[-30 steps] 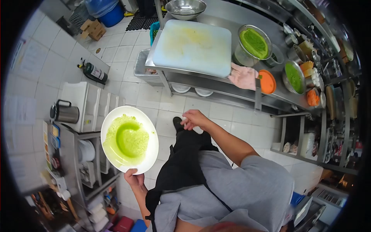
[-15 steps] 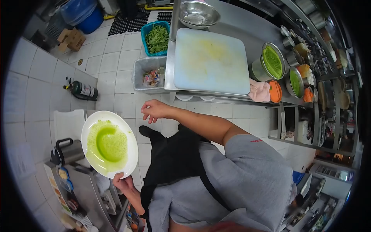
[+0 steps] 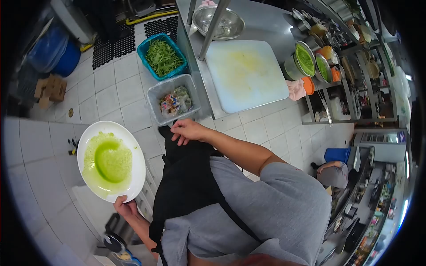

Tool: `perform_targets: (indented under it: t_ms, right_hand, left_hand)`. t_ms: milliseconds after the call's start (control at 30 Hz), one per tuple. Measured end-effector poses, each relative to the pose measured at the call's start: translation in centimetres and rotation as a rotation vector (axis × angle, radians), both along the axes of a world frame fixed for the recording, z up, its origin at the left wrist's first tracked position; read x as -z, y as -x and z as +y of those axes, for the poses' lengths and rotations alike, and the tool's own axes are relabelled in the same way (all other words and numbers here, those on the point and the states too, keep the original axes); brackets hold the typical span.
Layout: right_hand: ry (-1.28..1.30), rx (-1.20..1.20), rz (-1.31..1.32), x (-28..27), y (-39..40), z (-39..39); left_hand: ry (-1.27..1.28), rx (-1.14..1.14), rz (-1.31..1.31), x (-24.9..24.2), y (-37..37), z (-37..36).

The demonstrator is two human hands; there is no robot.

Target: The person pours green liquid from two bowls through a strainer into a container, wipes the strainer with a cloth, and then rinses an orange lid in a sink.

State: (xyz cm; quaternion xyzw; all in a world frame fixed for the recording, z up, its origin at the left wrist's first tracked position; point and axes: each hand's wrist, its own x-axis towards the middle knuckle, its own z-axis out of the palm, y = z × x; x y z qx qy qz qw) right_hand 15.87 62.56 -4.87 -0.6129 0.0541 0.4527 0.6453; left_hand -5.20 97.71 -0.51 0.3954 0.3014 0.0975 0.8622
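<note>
My left hand [image 3: 126, 207] grips the near rim of a white oval plate [image 3: 138, 168], thumb on top. Wet green sauce [image 3: 108, 162] is smeared over the plate's middle, thicker in a curved band. The fingers under the plate are hidden. My right hand [image 3: 188, 131] holds nothing; its fingers are loosely bent and apart, in front of my black apron [image 3: 186, 181]. Just beyond that hand, a translucent grey bin [image 3: 153, 99] on the floor contains wrappers and plastic waste [image 3: 177, 103].
A teal basket of green leaves [image 3: 163, 57] stands beyond the bin. To the right, a steel counter bears a white cutting board [image 3: 246, 75], a metal bowl [image 3: 219, 24] and a pot of green sauce [image 3: 305, 60]. A person [image 3: 333, 173] is far right.
My body has turned and moved forward, so the bin and basket appear closer. The plate stays in my left hand. My right hand is now nearer the bin.
</note>
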Motion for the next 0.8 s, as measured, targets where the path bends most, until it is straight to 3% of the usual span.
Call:
perform_targets:
  t_ms: [267, 567, 800]
  right_hand:
    - [0.026, 0.053, -0.034, 0.5, -13.0, 7.1]
    - [0.072, 0.09, -0.155, -4.1, -29.5, 13.8]
    - [0.137, 0.197, -0.118, -1.0, -35.7, 20.3]
  left_hand:
    - [0.073, -0.021, -0.022, 0.8, -13.2, 9.0]
    - [0.069, -0.102, -0.038, 1.0, -26.0, 19.3]
    - [0.172, -0.121, -0.127, 0.5, -35.5, 25.1]
